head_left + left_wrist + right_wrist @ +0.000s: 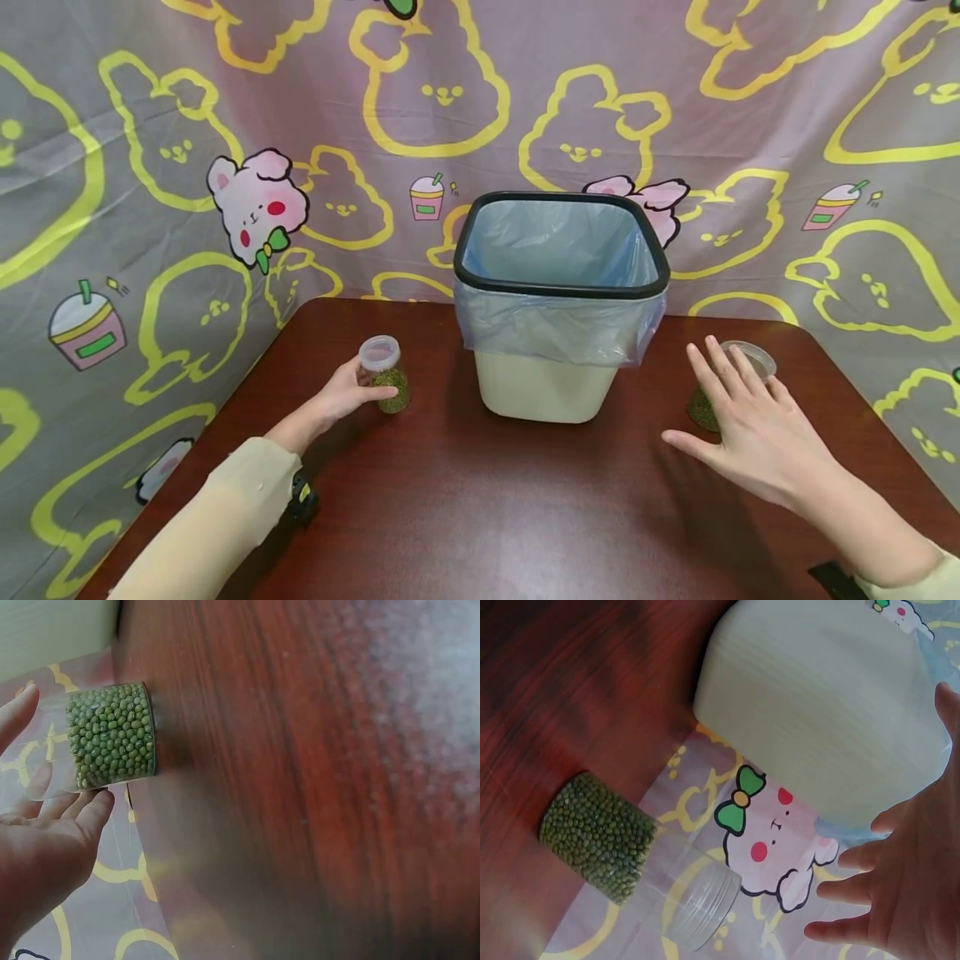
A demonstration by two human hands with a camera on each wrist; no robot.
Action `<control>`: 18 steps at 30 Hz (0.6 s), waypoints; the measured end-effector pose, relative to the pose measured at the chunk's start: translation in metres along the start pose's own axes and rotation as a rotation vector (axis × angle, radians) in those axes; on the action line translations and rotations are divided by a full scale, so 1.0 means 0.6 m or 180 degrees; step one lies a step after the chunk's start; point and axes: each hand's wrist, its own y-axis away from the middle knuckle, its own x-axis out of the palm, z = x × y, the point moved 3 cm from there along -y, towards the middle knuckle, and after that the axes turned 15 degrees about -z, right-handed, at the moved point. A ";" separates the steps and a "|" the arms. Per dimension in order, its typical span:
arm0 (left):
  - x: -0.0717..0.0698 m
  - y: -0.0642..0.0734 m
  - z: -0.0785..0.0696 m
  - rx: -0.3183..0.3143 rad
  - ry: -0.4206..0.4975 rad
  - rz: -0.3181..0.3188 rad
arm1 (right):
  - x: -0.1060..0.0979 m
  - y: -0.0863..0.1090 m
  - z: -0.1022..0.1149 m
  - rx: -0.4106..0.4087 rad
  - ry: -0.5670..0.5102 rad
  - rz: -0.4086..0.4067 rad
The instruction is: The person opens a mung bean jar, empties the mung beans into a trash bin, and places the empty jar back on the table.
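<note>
On the left of the head view, a small clear jar of green mung beans (392, 393) stands on the table with a whitish translucent top. My left hand (341, 392) is around it, thumb across the near side and other fingers at the side and behind. The left wrist view shows the beans (112, 735) filling the lower part. At the right, my right hand (757, 425) is spread with straight fingers in front of a second jar of mung beans (703, 410), partly hiding it. In the right wrist view this jar (604, 836) stands apart from the fingers, its upper part clear.
A cream bin (547, 387) with a black rim and a bluish plastic liner stands between the two jars, toward the back of the dark red-brown table (495, 500). A patterned cloth (330, 100) hangs behind and along both sides.
</note>
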 end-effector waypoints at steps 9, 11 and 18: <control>0.003 0.006 0.000 -0.0037 0.0034 0.0062 | 0.002 0.009 0.011 -0.0024 -0.0029 -0.0017; 0.003 0.007 0.002 -0.0123 0.0075 0.0088 | 0.003 0.011 0.014 -0.0039 -0.0039 -0.0030; -0.004 0.019 -0.005 -0.0097 0.0013 0.0078 | -0.001 0.013 0.024 -0.0099 -0.0102 -0.0072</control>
